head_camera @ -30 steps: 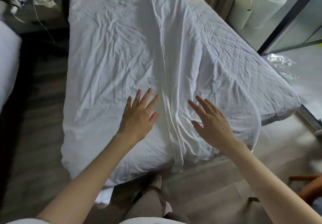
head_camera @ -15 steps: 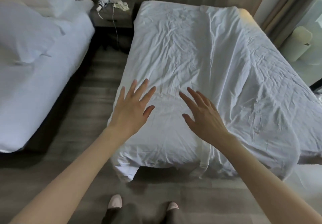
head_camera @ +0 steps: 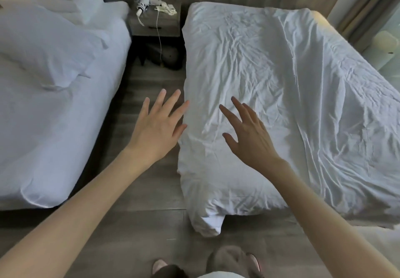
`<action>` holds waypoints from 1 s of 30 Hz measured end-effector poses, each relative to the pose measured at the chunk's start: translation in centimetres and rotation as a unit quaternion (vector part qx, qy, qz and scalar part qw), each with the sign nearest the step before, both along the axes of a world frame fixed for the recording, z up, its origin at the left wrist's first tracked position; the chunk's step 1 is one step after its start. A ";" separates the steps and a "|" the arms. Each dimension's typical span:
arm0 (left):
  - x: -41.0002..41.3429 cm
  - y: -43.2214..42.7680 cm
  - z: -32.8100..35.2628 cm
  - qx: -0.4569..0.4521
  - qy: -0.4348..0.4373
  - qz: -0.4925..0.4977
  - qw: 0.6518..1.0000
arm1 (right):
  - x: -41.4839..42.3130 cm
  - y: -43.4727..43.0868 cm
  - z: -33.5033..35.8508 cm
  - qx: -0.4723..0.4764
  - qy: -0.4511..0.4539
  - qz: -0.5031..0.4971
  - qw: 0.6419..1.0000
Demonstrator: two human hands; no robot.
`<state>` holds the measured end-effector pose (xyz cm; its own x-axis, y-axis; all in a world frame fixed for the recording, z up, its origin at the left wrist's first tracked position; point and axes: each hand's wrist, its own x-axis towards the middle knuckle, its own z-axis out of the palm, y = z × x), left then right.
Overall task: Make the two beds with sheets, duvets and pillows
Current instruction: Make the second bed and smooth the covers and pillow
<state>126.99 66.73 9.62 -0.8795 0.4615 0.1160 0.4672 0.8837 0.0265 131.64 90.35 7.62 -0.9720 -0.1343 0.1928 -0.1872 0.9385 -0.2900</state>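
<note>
Two beds stand side by side with one small table between them at the head end. The right bed carries a single white sheet, heavily creased, spread over nearly the whole mattress and hanging past the foot; at the far right corner a bit of bare mattress shows. The left bed is covered in white, with one pillow lying on it and more piled at the head, their number unclear. One cable hangs down the front of the table.

Two hands reach forward, palms down. The left hand hangs over the floor in the gap, just beside the right bed's edge, its fingers straight and spread apart. The right hand is over the sheet near the foot-end left corner, fingers likewise apart, gripping nothing; whether it touches the cloth cannot be told.

Half a second ago both hands were over the sheet; the left has since passed off the bed's edge. More of the left bed and the table has come into view.
</note>
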 end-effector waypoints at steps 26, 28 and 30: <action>-46.1 -14.8 2.4 -0.050 0.048 -0.112 0.991 | -42.3 -14.8 0.7 0.027 0.035 -0.086 0.995; -50.4 -14.3 2.5 -0.048 0.044 -0.123 0.990 | -45.8 -14.4 0.7 0.025 0.020 -0.101 0.994; -54.9 -13.5 2.5 -0.042 0.047 -0.133 0.989 | -49.3 -14.0 0.5 0.021 0.007 -0.121 0.992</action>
<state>72.09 53.23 12.07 -0.7124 0.6871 0.1428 0.6809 0.7260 -0.0965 82.33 76.38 8.11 -0.9739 0.0940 0.2065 0.0408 0.9679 -0.2481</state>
